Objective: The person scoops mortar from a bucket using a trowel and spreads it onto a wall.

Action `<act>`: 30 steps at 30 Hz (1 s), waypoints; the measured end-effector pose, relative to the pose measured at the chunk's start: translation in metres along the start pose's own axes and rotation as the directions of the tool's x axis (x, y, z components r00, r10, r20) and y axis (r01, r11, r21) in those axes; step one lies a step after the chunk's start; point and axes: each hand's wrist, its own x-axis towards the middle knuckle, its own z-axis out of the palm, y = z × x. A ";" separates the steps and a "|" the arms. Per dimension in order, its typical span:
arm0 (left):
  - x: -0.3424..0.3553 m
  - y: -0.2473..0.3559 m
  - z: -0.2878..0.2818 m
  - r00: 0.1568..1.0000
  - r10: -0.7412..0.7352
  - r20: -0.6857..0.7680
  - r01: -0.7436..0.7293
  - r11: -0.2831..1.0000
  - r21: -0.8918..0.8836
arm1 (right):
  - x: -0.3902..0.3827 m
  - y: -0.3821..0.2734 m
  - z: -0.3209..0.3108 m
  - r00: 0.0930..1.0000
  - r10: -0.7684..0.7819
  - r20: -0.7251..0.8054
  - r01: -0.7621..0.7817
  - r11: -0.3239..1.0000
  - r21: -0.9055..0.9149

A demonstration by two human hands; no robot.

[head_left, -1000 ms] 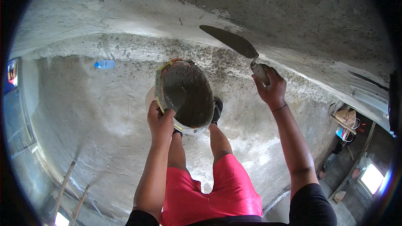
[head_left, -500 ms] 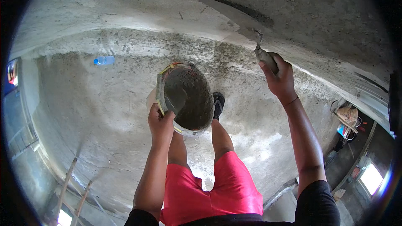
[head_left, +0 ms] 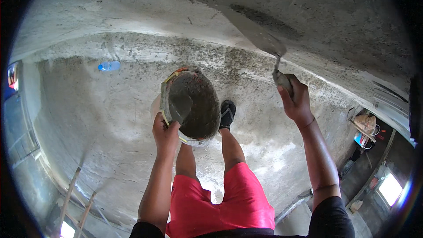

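My left hand [head_left: 165, 133] is closed on the near left rim of a round bucket [head_left: 164, 89], which is tilted so that its mouth faces me. Wet grey mortar [head_left: 198, 110] coats the inside of the bucket. Out to the right, my right hand [head_left: 298, 100] grips the handle of a mortar-smeared trowel [head_left: 265, 41]. The trowel's blade points up and left, close to the grey plastered wall [head_left: 335, 22]; whether it touches the wall I cannot tell. A darker patch lies on the wall just beyond the blade.
A clear plastic bottle with a blue cap [head_left: 109, 66] lies near the wall's foot at the far left. Wooden poles [head_left: 70, 198] stand at the lower left. A bag [head_left: 365, 121] and a small blue-and-white container [head_left: 362, 139] sit at the right. My sandalled foot [head_left: 228, 113] is beside the bucket.
My right hand and the trowel have moved down and slightly right, with the blade sliding lower along the wall. The bucket and my left hand have shifted slightly left.
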 end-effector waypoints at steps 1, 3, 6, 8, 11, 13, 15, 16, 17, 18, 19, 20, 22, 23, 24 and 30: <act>-0.001 0.003 0.001 1.000 -0.002 -0.001 0.002 1.000 -0.021 | 0.008 -0.006 0.001 1.000 0.002 -0.003 -0.002 1.000 -0.001; 0.002 0.002 -0.003 0.999 -0.034 0.031 0.033 0.999 0.025 | 0.029 -0.012 0.003 0.998 0.035 0.057 -0.028 0.992 -0.124; 0.002 -0.003 -0.002 0.999 -0.024 0.036 0.022 0.998 0.060 | 0.035 -0.002 0.009 0.997 -0.024 -0.070 0.012 0.986 -0.166; 0.002 -0.005 -0.004 1.000 0.020 0.007 -0.020 0.999 0.049 | 0.020 -0.001 0.010 0.994 0.106 -0.017 -0.107 0.992 -0.063; 0.002 -0.007 -0.003 1.000 0.010 0.017 -0.009 0.999 -0.034 | -0.005 0.011 0.009 0.970 0.234 0.072 -0.234 0.972 -0.008; 0.002 -0.008 -0.008 0.997 -0.054 0.060 0.056 0.998 -0.020 | -0.003 0.005 0.011 0.987 0.151 0.056 -0.150 0.988 -0.021; 0.001 -0.008 -0.012 0.996 -0.068 0.053 0.068 0.998 -0.001 | 0.006 -0.006 0.019 0.996 0.070 0.058 -0.071 0.997 0.011; 0.002 -0.008 -0.008 0.996 -0.077 0.055 0.076 0.997 0.010 | 0.013 -0.007 0.021 0.996 0.070 0.054 -0.070 0.998 0.000; 0.002 -0.008 -0.004 0.995 -0.075 0.062 0.075 0.997 0.002 | 0.019 -0.008 0.023 0.999 0.047 0.007 -0.047 0.998 -0.035; 0.001 -0.009 -0.003 0.995 -0.075 0.060 0.076 0.997 -0.003 | 0.023 -0.008 0.027 0.999 0.022 -0.035 -0.024 0.998 -0.060; -0.001 -0.010 -0.001 0.996 -0.075 0.057 0.075 0.997 -0.009 | 0.025 -0.006 0.029 0.998 0.024 -0.057 -0.028 0.997 -0.075; -0.002 -0.009 0.001 0.996 -0.074 0.057 0.075 0.997 -0.008 | 0.021 -0.001 0.030 0.998 0.024 -0.058 -0.028 0.997 -0.075; -0.004 -0.010 0.007 1.000 -0.014 0.024 0.014 1.000 -0.026 | 0.012 0.010 0.031 0.992 0.090 -0.088 -0.095 0.994 -0.051; -0.005 -0.008 0.008 0.999 -0.028 0.021 0.029 0.999 -0.044 | 0.005 0.012 0.030 0.992 0.088 -0.087 -0.093 0.994 -0.050; -0.005 -0.007 0.007 0.999 -0.030 0.015 0.031 0.999 -0.041 | -0.004 0.011 0.029 0.992 0.105 -0.069 -0.108 0.994 -0.031; -0.006 -0.011 -0.003 0.995 -0.079 0.064 0.079 0.997 0.008 | 0.017 0.005 0.027 0.997 0.048 -0.064 -0.050 0.998 -0.026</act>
